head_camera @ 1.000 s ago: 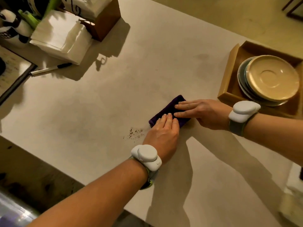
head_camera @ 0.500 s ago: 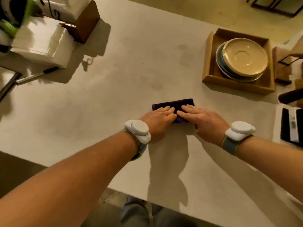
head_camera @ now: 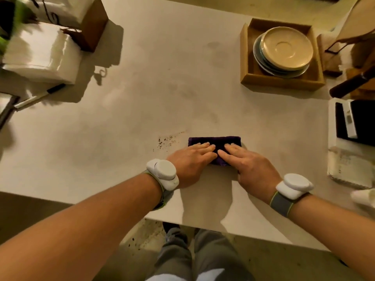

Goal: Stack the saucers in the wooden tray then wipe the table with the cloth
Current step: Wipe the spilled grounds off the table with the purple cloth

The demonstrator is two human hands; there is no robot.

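Both hands flat, fingers extended: left hand (head_camera: 191, 163) and right hand (head_camera: 250, 166) pressing purple cloth (head_camera: 215, 141) onto table (head_camera: 142, 98), frame centre. Crumbs (head_camera: 167, 139) just left of cloth. Saucers (head_camera: 284, 51) stacked in wooden tray (head_camera: 281, 83), upper right.

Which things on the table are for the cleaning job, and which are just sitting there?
For the job: purple cloth, saucers, wooden tray, crumbs, table.
Just lying about: napkin stack, pen, wooden box.
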